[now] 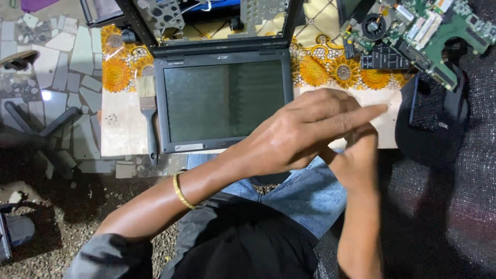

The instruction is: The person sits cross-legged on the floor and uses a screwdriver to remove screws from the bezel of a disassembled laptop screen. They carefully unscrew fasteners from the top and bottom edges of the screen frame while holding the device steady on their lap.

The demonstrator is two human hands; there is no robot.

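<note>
My left hand (305, 129), a gold bangle on its wrist, reaches across to the right with its fingers stretched out flat and nothing in it. It lies over my right hand (359, 160), which rises from below and is mostly hidden under it. Both hands hover over the near right edge of a table, just right of a dark grey laptop (222, 101). The laptop lies flat with its dull screen facing up. What the right hand's fingers are doing is hidden.
A paintbrush (149, 111) lies left of the laptop on the sunflower-patterned table cover (121, 134). A green circuit board with a fan (418, 31) and a black keyboard part (385, 58) lie at the back right. A black bag (439, 119) sits to the right. An opened laptop chassis (206, 20) lies behind.
</note>
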